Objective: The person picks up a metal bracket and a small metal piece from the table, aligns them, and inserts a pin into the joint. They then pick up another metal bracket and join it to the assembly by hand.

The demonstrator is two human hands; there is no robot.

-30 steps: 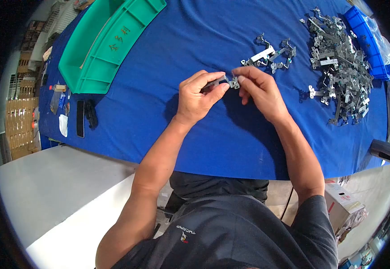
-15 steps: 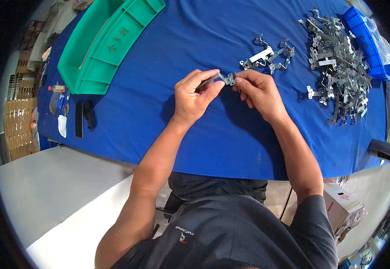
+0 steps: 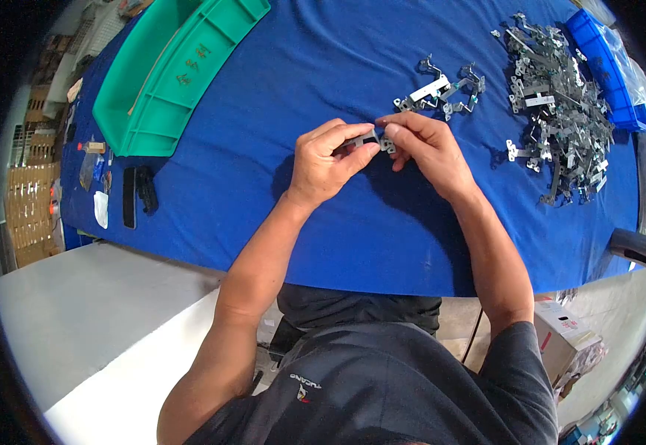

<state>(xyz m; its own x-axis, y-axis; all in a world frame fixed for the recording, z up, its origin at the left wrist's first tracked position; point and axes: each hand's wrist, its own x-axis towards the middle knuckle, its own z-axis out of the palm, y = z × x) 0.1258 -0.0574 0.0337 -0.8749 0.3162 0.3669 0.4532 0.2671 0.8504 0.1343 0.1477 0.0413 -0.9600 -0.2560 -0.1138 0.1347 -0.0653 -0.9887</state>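
A small metal bracket (image 3: 387,144) is held between both hands above the blue cloth (image 3: 323,245). My left hand (image 3: 323,162) is closed on its left part, thumb and fingers pinching it. Around its right end are the closed thumb and fingers of my right hand (image 3: 430,152). The fingers hide much of the part. Just beyond my right hand lie a few similar metal brackets (image 3: 430,90) in a loose group. A large heap of metal brackets (image 3: 560,111) covers the right side of the cloth.
A green bin (image 3: 161,119) stands at the back left. Near the left edge lie a black phone (image 3: 130,197), a black object (image 3: 146,189) and a white piece (image 3: 100,209). A blue tray (image 3: 611,74) borders the heap; a dark cylinder (image 3: 634,248) is at the right edge.
The bracket has been turned between my fingers, and less of it shows. My right fingers have shifted slightly left over it. The view has moved a little.
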